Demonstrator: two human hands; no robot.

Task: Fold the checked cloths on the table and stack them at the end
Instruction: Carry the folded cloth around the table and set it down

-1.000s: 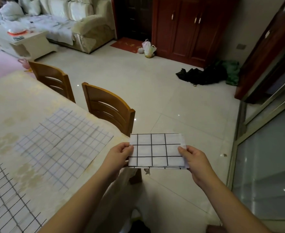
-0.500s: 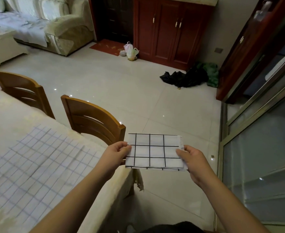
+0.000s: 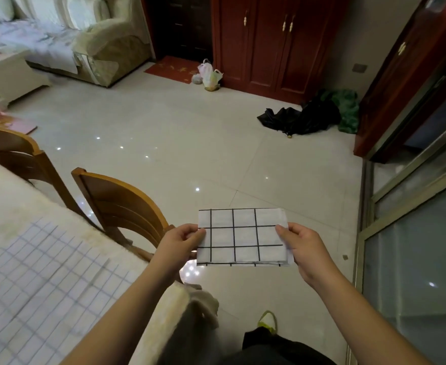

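Head view: I've got the small folded white cloth w/ black check lines (image 3: 243, 237) held in mid-air over the floor, off the table edge, at 6 o'clock in frame. Left hand (image 3: 181, 242) pinches its left edge, right hand (image 3: 299, 246) pinches the right edge, both closed on it. To do this well, I'd keep edges square, layers flush at the right side where they splay a bit, then carry it flat to the stack spot. Flat unfolded white cloth w/ thin grey grid (image 3: 45, 275) lies on the cream-covered table (image 3: 11, 206) at 8 o'clock, not yet folded. Containers: none by the table; tied plastic bags (image 3: 210, 75) at 12 o'clock, contents can't tell.
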